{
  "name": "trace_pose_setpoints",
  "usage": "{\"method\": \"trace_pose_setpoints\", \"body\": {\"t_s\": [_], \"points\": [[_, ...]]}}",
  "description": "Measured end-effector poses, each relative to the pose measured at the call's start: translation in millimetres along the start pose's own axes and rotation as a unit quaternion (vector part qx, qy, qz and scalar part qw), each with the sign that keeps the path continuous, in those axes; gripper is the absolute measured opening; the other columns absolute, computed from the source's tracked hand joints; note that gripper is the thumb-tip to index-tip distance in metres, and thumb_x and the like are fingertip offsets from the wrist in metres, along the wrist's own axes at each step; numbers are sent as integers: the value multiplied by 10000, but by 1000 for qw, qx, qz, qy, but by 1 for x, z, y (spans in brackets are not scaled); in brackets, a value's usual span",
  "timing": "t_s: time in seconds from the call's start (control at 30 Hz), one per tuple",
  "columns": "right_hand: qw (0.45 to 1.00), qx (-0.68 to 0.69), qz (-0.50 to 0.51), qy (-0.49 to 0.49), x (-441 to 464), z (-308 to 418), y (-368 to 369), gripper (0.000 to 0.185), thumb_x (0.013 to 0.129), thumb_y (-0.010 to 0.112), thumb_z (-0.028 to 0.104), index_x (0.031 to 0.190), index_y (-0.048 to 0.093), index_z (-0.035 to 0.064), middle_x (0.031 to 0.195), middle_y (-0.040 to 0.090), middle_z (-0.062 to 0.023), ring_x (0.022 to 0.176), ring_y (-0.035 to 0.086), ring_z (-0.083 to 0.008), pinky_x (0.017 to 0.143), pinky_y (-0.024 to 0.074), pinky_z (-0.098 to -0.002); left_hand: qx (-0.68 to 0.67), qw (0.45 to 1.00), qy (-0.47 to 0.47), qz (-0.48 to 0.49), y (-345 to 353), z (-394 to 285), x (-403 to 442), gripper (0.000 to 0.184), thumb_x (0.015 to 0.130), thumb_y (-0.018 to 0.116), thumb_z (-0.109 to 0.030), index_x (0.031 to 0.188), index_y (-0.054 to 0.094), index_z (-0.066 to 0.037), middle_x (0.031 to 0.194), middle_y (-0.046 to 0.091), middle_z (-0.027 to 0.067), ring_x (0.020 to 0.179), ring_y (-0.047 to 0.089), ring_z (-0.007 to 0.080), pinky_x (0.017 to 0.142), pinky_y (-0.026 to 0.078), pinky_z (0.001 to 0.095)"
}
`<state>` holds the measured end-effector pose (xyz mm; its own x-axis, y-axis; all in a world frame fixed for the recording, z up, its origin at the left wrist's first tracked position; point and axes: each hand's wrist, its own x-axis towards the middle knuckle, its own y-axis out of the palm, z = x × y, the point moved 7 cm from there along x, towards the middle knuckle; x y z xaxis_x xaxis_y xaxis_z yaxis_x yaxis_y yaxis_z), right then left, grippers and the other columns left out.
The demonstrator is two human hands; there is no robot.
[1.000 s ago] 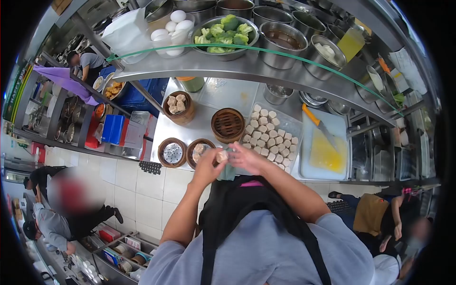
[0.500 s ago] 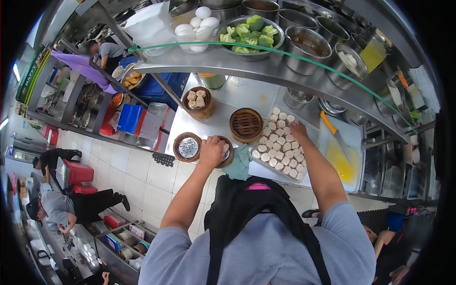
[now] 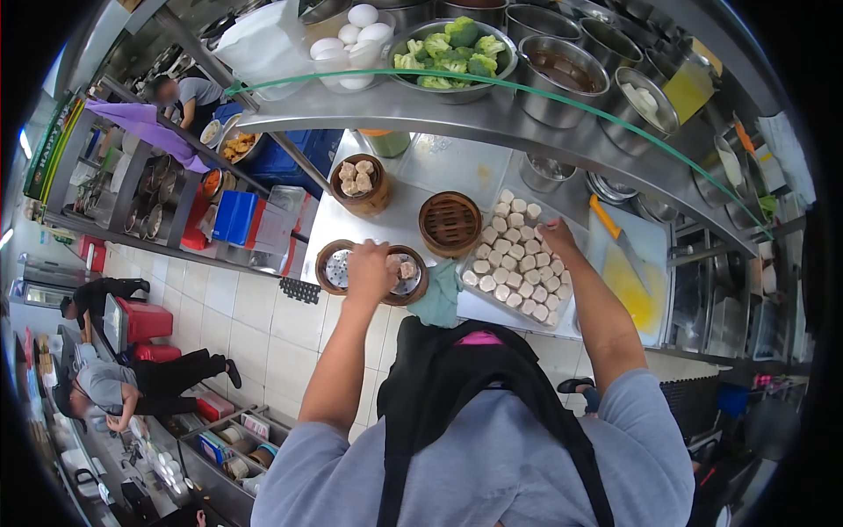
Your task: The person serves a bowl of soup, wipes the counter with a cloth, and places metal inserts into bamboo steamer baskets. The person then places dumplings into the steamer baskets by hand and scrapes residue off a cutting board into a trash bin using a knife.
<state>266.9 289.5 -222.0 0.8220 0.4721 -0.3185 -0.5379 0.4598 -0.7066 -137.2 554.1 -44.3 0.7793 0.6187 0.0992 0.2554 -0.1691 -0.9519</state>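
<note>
My left hand [image 3: 371,270] is curled over the right side of a small steamer basket [image 3: 327,283] with a perforated metal base. Its fingertips and anything in them are hidden. Touching on the right, a second steamer basket [image 3: 422,288] holds a few pale dumplings [image 3: 405,269]. My right hand [image 3: 559,239] reaches to the upper right side of a clear tray [image 3: 562,323] filled with rows of whitish dumplings [image 3: 514,262]. Those fingers are bent together at the outermost pieces; what they grip, if anything, is not visible.
Behind stand a steamer with dumplings [image 3: 358,180] and a slatted steamer [image 3: 450,225]. A green cloth [image 3: 436,297] lies at the front edge. To the right, a yellow-handled knife [image 3: 619,241] rests on a cutting board [image 3: 606,263]. Overhead, a metal shelf [image 3: 351,112] carries broccoli, eggs and pots.
My left hand has moved left from the right basket to the left one, uncovering dumplings in the right basket. My right hand remains at the tray's side. The view has shifted slightly.
</note>
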Motion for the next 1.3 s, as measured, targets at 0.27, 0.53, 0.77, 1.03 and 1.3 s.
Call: {"method": "trace_pose_setpoints", "body": {"t_s": [0.27,0.53,0.77,1.03,1.3], "points": [[995,55,52,-68,1,-8,7,438,811,824,345,1004,600,21,903,645,-58,827,598,-147,746,507,-315,-97,994,-45,-8,14,29,-34,306,772,744,-122,1067,696,-51,1014,640,158,957,605,378,821,485,494],[968,208,-116,-84,-20,3,-16,400,845,826,327,976,588,34,867,607,-33,796,568,-125,740,486,-291,7,992,125,3,62,-21,-17,446,677,750,-95,1107,635,-70,1020,642,125,937,612,354,771,488,458],[911,392,-124,29,-72,-1,-33,398,915,751,372,1119,552,94,919,642,-45,815,614,-137,749,475,-273,-676,679,-274,77,75,32,-23,234,948,672,-271,1093,597,-104,938,703,80,748,645,172,641,523,317],[777,616,5,130,-134,-11,-17,344,974,660,385,1195,509,168,931,607,-33,875,634,-177,748,488,-322,-806,469,-328,154,33,-7,-35,391,1055,494,-446,1160,572,-77,968,717,136,744,661,137,681,571,266],[757,640,32,129,-152,1,-6,271,977,658,394,1089,538,179,870,647,-21,865,647,-169,757,514,-326,-821,477,-270,159,17,-20,-39,457,1057,501,-433,1327,551,-68,964,702,100,787,663,132,727,571,275]]}}
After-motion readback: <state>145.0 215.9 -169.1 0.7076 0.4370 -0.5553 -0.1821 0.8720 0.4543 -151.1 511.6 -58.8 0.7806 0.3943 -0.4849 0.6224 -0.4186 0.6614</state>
